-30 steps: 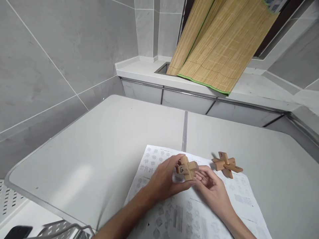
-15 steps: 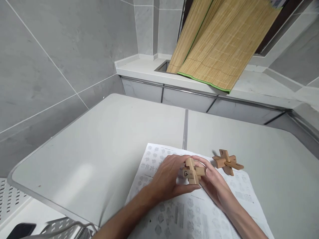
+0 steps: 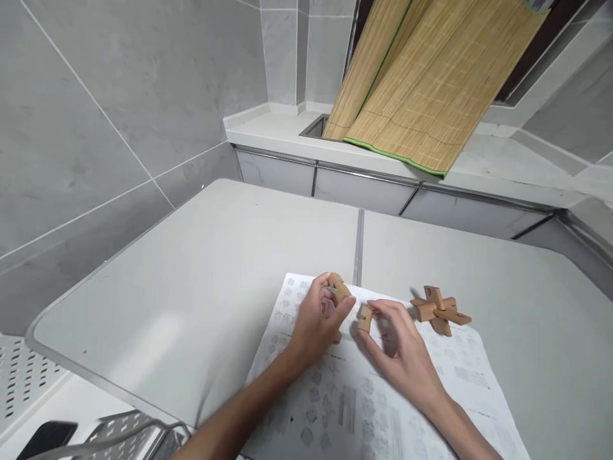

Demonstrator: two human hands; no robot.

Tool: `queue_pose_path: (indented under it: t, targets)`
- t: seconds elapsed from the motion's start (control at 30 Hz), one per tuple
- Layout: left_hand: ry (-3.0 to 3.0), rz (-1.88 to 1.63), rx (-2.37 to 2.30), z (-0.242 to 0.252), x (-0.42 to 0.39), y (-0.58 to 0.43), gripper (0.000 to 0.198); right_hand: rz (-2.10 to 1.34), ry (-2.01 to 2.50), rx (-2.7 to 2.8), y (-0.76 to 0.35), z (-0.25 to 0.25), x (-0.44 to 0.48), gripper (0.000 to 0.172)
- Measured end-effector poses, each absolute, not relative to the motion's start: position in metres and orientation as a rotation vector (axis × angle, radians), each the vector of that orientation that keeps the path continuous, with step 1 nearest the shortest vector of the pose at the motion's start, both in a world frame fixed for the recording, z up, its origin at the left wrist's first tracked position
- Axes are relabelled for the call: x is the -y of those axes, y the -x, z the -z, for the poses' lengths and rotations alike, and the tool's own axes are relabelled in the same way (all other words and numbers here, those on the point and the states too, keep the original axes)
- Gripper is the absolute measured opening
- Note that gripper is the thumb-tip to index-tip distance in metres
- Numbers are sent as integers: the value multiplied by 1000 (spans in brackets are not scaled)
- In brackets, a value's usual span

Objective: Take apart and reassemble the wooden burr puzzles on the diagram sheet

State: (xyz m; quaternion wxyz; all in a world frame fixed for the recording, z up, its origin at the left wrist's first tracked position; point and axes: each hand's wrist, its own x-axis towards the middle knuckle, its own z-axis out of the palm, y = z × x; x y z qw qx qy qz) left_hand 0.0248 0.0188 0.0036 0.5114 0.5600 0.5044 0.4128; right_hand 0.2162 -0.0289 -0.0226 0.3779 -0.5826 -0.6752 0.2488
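My left hand (image 3: 317,318) is closed round a wooden puzzle piece (image 3: 338,286) whose top end sticks out above my fingers. A second small wooden puzzle piece (image 3: 364,317) is pinched in the fingertips of my right hand (image 3: 398,348), just right of the left hand. Both hands hover over a printed instruction sheet (image 3: 364,409) lying on the grey table (image 3: 201,275). An assembled wooden cross puzzle (image 3: 439,310) rests on the sheet's upper right corner, a little right of my right hand.
A tiled ledge (image 3: 287,137) runs behind the table, with a rolled bamboo mat (image 3: 421,83) leaning on it. Grey tiled wall stands to the left. A perforated metal rack (image 3: 29,383) and a dark object (image 3: 45,437) sit below the table's near left edge.
The wooden puzzle held between both hands has come apart: my left hand now keeps one part, raised slightly left, and my right hand holds a separate small piece.
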Motion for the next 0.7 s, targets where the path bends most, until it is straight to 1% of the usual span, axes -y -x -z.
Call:
queue_pose_path:
  t: [0.2, 0.37, 0.5, 0.6, 0.7]
  targets:
    - [-1357, -996, -1279, 2, -20, -26, 53, -597, 1470, 1848, -216, 24, 29, 37]
    - [-1403, -1030, -1369, 1, -22, -26, 56, -616, 1434, 1912, -217, 26, 28, 44]
    - [-1448, -1073, -1415, -7, -25, -17, 57, -641, 1401, 1930, -219, 28, 27, 46]
    - [-1544, -1046, -1447, -15, -22, -2, 51, -650, 1395, 1913, -220, 30, 26, 49]
    - [-1736, -941, -1475, -20, -10, 20, 43, -676, 1398, 1901, -221, 30, 28, 51]
